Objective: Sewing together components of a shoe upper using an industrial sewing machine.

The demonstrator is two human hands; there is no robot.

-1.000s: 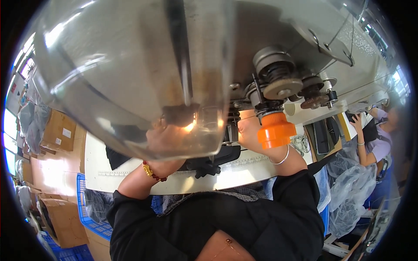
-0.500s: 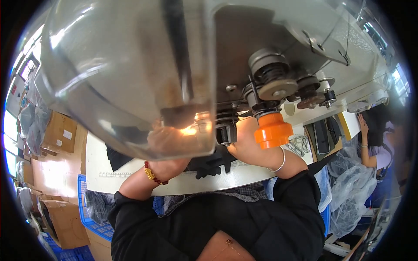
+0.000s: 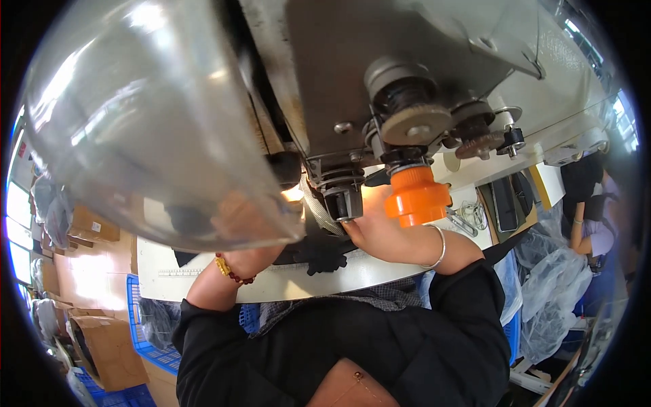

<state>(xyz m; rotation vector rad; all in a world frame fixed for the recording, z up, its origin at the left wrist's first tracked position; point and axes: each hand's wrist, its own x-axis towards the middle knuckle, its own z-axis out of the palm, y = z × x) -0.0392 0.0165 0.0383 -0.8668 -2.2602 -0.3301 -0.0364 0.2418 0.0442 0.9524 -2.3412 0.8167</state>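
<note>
A sewing machine head (image 3: 380, 41) fills the upper middle, with tension discs and an orange knob (image 3: 417, 195) on its front. Black fabric (image 3: 319, 247) lies on the white table beneath it, between my hands; a grey mesh-like strip (image 3: 319, 210) shows beside the needle area. My left hand (image 3: 254, 234), below a beaded bracelet, reaches up behind the clear curved guard, which blurs its fingers. My right hand (image 3: 386, 234), with a silver bangle at the wrist, is at the fabric's right side under the machine head. Its thumb shows, but the other fingers are hidden.
The white table (image 3: 380, 273) carries a printed ruler strip along its near edge. Blue crates (image 3: 146, 332) stand at left and right below it. Cardboard boxes (image 3: 105, 346) are at far left. Clear plastic bags (image 3: 553, 298) and another person (image 3: 593, 227) are at right.
The view has shifted, so the clear guard now sits farther left and uncovers more of the needle area. The grey strip has come into sight. My right hand appears slightly lower.
</note>
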